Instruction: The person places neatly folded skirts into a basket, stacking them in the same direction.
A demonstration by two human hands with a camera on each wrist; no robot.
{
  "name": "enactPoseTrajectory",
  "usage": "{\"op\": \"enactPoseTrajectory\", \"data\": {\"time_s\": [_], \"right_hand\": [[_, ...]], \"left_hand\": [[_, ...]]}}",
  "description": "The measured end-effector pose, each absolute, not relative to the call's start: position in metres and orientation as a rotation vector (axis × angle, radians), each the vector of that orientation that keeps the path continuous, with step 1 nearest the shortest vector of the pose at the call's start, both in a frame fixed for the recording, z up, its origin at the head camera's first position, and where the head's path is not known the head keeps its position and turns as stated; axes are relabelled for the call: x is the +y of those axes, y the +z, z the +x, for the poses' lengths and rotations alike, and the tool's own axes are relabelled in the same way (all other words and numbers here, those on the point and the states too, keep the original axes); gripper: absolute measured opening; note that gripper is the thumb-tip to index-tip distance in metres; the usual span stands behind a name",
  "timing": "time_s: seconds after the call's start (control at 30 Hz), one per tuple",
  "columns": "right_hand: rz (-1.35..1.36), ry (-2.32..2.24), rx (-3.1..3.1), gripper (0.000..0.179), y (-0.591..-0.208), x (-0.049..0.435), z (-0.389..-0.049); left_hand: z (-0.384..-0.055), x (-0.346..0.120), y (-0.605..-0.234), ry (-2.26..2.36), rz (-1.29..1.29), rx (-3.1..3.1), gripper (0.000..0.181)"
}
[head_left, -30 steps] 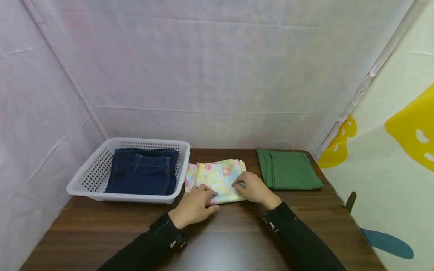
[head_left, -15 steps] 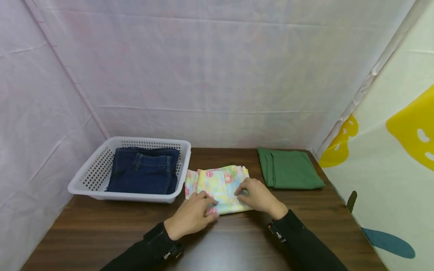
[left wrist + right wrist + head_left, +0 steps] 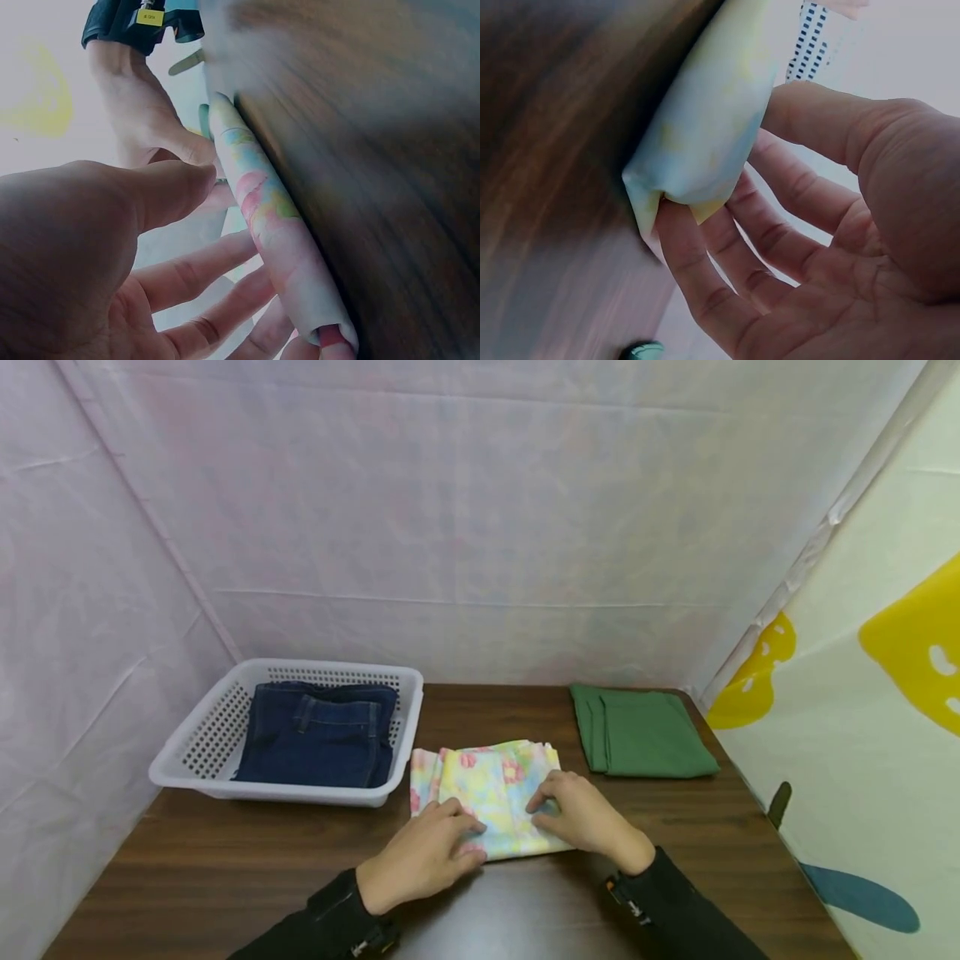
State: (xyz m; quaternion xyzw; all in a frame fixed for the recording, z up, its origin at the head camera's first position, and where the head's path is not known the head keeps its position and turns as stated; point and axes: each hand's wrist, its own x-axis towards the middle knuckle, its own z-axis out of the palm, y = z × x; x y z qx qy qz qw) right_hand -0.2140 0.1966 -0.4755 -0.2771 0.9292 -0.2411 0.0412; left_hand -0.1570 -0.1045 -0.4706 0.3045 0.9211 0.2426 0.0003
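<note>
A folded floral cloth (image 3: 491, 785) in pastel yellow, blue and pink lies on the dark wooden table (image 3: 300, 843), near its middle. My left hand (image 3: 423, 856) rests its fingertips on the cloth's near left part. On the near right part, the fingers of my right hand (image 3: 588, 818) press from above. In the left wrist view, the thick folded edge of the cloth (image 3: 262, 202) runs past my extended fingers. The right wrist view has my fingers spread along the cloth (image 3: 712, 112), the little finger at an open fold in its end.
To the left stands a white perforated basket (image 3: 180, 768) holding folded dark blue jeans (image 3: 315, 739). A folded green garment (image 3: 645, 735) lies at the back right of the table. White fabric walls (image 3: 465, 527) enclose the back and left side.
Both hands have drawn the floral cloth toward me and slightly right, away from the table's back. The basket and the green garment have stayed in place.
</note>
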Motion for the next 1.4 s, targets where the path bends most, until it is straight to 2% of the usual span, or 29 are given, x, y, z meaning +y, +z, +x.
{"op": "enactPoseTrajectory", "data": {"time_s": [0.37,0.5,0.67,0.9,1.2,1.4], "right_hand": [[-0.807,-0.751,2.816,0.015,-0.471,0.199,-0.201],[-0.741,-0.802,2.810,0.022,-0.473,0.200,-0.201],[-0.652,-0.875,2.843,0.033,-0.474,0.200,-0.199],[-0.528,-0.914,2.923,0.056,-0.475,0.204,-0.199],[-0.339,-0.878,2.859,0.114,-0.475,0.210,-0.201],[-0.356,-0.874,2.821,0.128,-0.477,0.210,-0.202]], "left_hand": [[-0.149,-0.102,-0.472,0.783,0.950,2.922,0.037],[-0.150,-0.100,-0.474,0.783,0.838,3.010,0.038],[-0.153,-0.102,-0.477,0.789,0.625,3.071,0.048],[-0.153,-0.109,-0.478,0.835,0.455,3.080,0.070],[-0.161,-0.111,-0.479,0.865,0.303,3.033,0.107],[-0.167,-0.107,-0.483,0.876,0.276,3.032,0.124]]}}
